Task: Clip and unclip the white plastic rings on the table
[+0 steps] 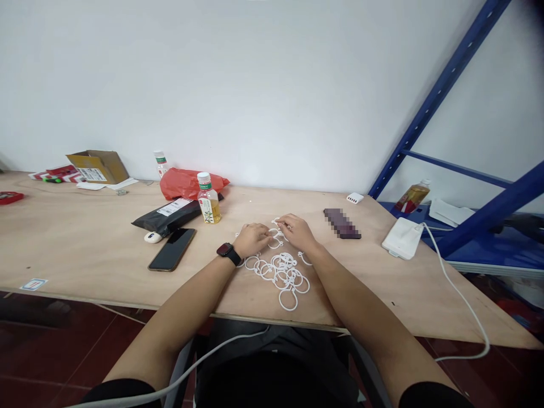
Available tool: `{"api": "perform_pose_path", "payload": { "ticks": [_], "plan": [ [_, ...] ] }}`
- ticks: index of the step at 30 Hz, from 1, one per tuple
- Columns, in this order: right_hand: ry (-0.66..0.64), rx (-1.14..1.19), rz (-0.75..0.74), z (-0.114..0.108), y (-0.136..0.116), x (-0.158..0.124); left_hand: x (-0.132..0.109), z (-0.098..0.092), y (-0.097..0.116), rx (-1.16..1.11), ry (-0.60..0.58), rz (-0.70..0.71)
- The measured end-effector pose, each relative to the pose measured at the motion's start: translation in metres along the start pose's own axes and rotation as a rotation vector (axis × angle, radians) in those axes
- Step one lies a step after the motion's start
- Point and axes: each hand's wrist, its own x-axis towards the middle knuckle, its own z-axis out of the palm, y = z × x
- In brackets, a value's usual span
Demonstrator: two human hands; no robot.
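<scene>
Several white plastic curtain rings (288,309), each with a small eyelet, lie in a loose, overlapping heap on the wooden table in front of me. My left hand (253,240), with a black watch on its wrist, is closed with its fingertips at a ring (275,244) just beyond the heap. Opposite it, my right hand (296,230) pinches a white ring near its small eyelet. The fingers partly cover the rings between the hands. One more ring (304,259) lies partly behind my right forearm, and others show beside my left wrist.
Left of my hands are a drink bottle (209,204), a black parcel (170,216), a red bag (182,182), a phone (172,250) and a white case (152,237). To the right lie a dark phone (342,224) and a white power bank (402,238) with a cable. A blue rack (442,73) stands beyond.
</scene>
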Motion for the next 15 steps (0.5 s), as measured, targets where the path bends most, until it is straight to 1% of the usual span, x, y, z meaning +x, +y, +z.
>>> {"api": "perform_pose_path", "payload": {
  "ticks": [3, 6, 9, 15],
  "plan": [
    [0.021, 0.019, 0.011, -0.0008, -0.0029, -0.0004, 0.0012, -0.0005, -0.0040, -0.031, 0.140, -0.022],
    [0.039, 0.007, 0.014, -0.0006, -0.0057, -0.0004, 0.0016, -0.0013, -0.0047, -0.053, 0.222, -0.029],
    [0.048, 0.026, 0.015, 0.0007, -0.0077, -0.0002, 0.0014, -0.0020, -0.0041, -0.066, 0.250, -0.033],
    [0.060, 0.069, -0.042, 0.0019, -0.0098, 0.0003, 0.0011, 0.0019, -0.0062, -0.079, 0.248, -0.021]
  ]
}}
